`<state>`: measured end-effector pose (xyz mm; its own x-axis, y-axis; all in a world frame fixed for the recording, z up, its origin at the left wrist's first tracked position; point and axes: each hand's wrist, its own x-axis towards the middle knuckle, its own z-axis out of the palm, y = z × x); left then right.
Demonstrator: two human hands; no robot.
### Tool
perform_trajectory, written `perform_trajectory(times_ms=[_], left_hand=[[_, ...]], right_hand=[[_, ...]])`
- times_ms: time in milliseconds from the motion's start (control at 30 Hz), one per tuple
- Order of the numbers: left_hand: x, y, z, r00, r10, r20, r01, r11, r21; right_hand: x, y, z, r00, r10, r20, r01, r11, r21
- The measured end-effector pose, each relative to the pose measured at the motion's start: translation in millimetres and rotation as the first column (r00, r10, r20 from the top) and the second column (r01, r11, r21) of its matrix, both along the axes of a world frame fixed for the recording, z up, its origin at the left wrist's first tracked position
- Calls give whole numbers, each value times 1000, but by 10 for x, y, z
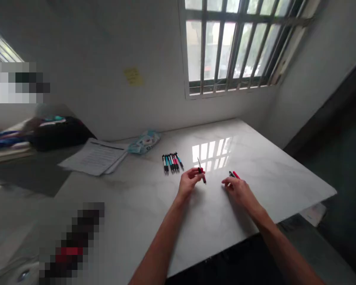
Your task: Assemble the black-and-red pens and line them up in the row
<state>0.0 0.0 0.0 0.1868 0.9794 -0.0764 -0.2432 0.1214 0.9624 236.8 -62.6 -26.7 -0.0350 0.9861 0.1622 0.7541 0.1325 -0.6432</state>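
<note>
In the head view my left hand [190, 183] is closed around a disassembled pen [202, 174], its lower part red and black. A thin refill sticks up out of it. To the right, my right hand [236, 188] rests low over the table with its fingers loosely bent and apart. Just beyond its knuckles lie a black pen part [231, 174] and a red pen part [236, 175], partly hidden by the hand. Farther left, several click pens [171, 163] in white, blue and red with black grips lie side by side in a row.
The white marble-patterned table [148, 206] stands against the wall under a barred window [231, 47]. A wipes packet [144, 142] and printed papers [95, 156] lie at the back left, near a black bag [62, 132]. A yellow note [133, 76] sticks to the wall.
</note>
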Motion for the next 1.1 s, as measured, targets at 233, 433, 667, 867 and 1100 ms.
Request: perform_trajectory(times_ms=[233, 433, 667, 867, 1100], left_hand=[[3, 0, -97, 992, -86, -88, 79, 994, -80], [-9, 7, -104, 989, -106, -104, 97, 991, -92], [-26, 27, -131, 987, -117, -113, 107, 990, -91], [-30, 30, -122, 984, -122, -128, 111, 990, -91], [-11, 32, -106, 974, -140, -180, 127, 988, -84]], right_hand=[[-124, 316, 183, 957, 27, -290, -20, 999, 26], [-195, 959, 339, 720, 98, -687, -74, 995, 64], [-327, 1353, 460, 552, 121, -825, -104, 992, 76], [-408, 1308, 423, 477, 167, -863, -59, 986, 158], [-380, 1283, 415, 493, 175, -852, -86, 985, 152]])
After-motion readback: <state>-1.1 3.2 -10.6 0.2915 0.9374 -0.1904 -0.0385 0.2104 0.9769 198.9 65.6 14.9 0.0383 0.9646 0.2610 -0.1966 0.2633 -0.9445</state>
